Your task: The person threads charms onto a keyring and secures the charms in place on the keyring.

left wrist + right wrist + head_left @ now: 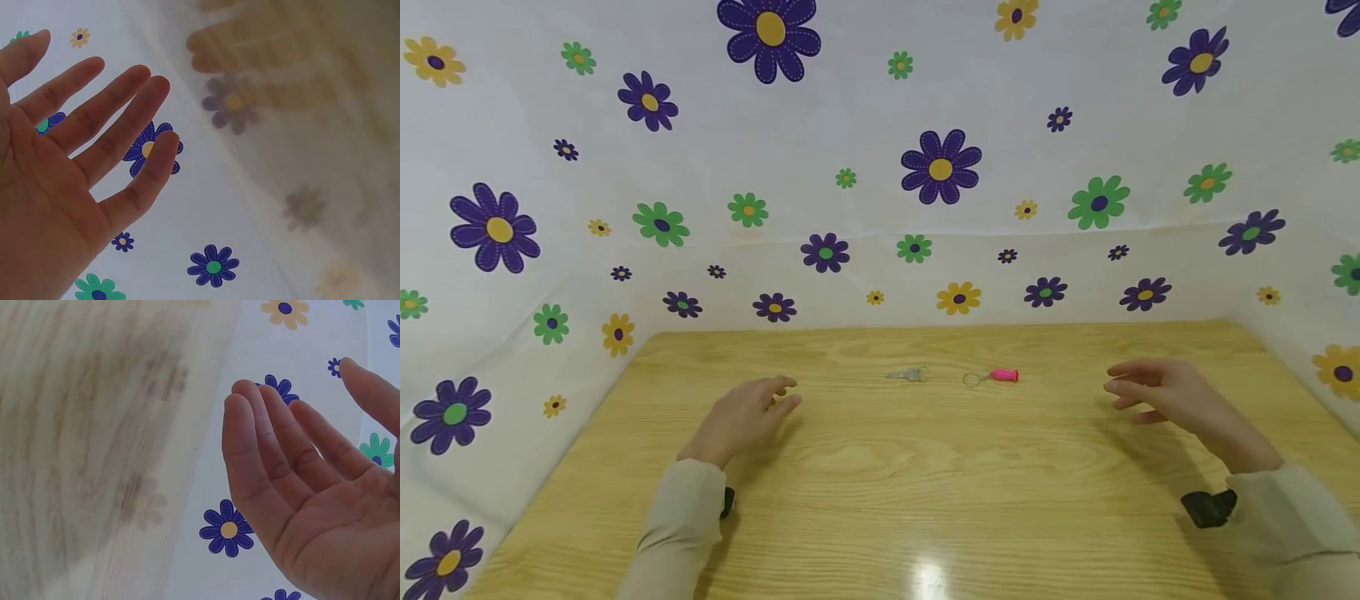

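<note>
A silver key [907,375] lies flat towards the back of the wooden table, its blade pointing left and a small ring at its right end. To the right of it, apart from it, is a bright pink keychain fob [1004,376] joined by a short chain to a metal split ring [972,379]. My left hand [741,419] is left of the key, holding nothing; the left wrist view shows its fingers spread and slightly bent. On the far side, right of the pink fob, my right hand [1180,407] also holds nothing, its fingers loosely bent with the thumb apart.
The light wooden table [880,492] reflects a bright spot near its front edge. A white cloth [850,117] with purple, green and yellow flowers hangs behind it and along both sides. Dark straps [1210,507] sit at the wrists by the pale sleeves.
</note>
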`<state>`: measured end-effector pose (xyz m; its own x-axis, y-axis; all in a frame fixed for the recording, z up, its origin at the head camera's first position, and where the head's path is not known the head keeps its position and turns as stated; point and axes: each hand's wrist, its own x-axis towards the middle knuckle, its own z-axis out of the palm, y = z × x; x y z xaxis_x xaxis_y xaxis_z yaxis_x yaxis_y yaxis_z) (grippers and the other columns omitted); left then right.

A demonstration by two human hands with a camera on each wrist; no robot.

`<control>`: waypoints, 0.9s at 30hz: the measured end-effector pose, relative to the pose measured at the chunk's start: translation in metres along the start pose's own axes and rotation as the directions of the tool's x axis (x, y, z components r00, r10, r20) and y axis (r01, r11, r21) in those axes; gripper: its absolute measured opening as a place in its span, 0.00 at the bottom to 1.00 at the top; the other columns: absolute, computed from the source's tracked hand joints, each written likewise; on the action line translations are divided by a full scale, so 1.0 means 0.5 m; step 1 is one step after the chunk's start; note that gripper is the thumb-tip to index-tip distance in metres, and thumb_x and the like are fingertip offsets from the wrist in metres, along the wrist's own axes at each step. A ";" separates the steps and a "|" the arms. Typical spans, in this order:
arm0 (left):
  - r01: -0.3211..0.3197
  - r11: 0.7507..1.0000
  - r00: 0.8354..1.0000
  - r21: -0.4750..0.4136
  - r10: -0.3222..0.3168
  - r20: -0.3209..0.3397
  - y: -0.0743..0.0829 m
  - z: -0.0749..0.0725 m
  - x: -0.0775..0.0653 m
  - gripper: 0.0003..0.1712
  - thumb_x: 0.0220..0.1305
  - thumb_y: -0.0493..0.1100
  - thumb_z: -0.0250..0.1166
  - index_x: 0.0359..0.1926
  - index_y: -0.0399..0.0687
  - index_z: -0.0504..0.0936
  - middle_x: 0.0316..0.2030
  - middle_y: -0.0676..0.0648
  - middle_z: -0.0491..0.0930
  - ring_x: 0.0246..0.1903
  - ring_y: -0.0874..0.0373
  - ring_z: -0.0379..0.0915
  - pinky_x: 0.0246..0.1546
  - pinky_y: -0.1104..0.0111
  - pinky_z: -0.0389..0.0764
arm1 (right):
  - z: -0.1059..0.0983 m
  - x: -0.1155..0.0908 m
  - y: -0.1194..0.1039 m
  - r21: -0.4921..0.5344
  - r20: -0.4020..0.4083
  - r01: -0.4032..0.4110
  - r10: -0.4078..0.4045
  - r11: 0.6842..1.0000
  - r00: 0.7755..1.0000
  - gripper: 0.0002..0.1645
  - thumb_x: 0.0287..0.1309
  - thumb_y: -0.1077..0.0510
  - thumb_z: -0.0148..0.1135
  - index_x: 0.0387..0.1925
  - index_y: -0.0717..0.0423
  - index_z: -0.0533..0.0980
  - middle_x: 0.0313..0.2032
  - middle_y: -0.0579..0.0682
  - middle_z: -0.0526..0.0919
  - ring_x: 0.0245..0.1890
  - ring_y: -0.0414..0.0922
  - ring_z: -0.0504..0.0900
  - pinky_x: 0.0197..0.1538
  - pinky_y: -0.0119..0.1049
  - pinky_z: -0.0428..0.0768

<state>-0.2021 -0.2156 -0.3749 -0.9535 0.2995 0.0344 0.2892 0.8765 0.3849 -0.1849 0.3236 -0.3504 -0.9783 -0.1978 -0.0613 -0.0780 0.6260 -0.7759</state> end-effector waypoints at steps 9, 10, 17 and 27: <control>-0.033 0.998 0.999 -0.047 0.035 0.037 0.015 0.002 0.030 0.26 0.79 0.50 0.55 0.66 0.36 0.75 0.56 0.37 0.81 0.55 0.41 0.78 0.56 0.46 0.77 | 0.007 0.034 -0.017 0.046 0.036 -0.006 0.004 0.999 0.999 0.35 0.76 0.53 0.55 0.67 0.79 0.62 0.60 0.75 0.74 0.45 0.52 0.86 0.43 0.42 0.87; -0.038 0.998 0.998 -0.059 0.040 0.041 0.018 0.005 0.033 0.26 0.79 0.50 0.55 0.66 0.36 0.75 0.56 0.37 0.81 0.55 0.41 0.78 0.55 0.46 0.78 | 0.007 0.036 -0.017 0.049 0.041 -0.007 0.005 0.999 0.999 0.35 0.76 0.52 0.55 0.67 0.79 0.62 0.60 0.75 0.74 0.46 0.53 0.86 0.43 0.43 0.87; -0.050 0.995 0.998 -0.086 0.054 0.041 0.029 0.006 0.052 0.26 0.79 0.50 0.54 0.66 0.37 0.75 0.57 0.38 0.80 0.54 0.43 0.79 0.55 0.48 0.78 | 0.011 0.051 -0.032 0.085 0.064 -0.024 0.019 0.996 0.998 0.37 0.75 0.51 0.57 0.68 0.78 0.61 0.62 0.75 0.72 0.48 0.55 0.85 0.45 0.43 0.86; -0.086 0.994 0.996 -0.072 0.088 0.023 0.041 -0.007 0.073 0.24 0.80 0.49 0.54 0.65 0.36 0.76 0.56 0.38 0.81 0.54 0.42 0.78 0.56 0.47 0.78 | 0.012 0.068 -0.043 0.109 0.098 -0.028 0.017 0.994 0.995 0.36 0.75 0.54 0.56 0.69 0.79 0.60 0.64 0.75 0.70 0.49 0.56 0.85 0.46 0.46 0.86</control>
<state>-0.2313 -0.1879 -0.3624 -0.9222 0.3838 0.0470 0.3632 0.8182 0.4456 -0.2153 0.2990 -0.3395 -0.9559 -0.2606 -0.1358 -0.0297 0.5455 -0.8376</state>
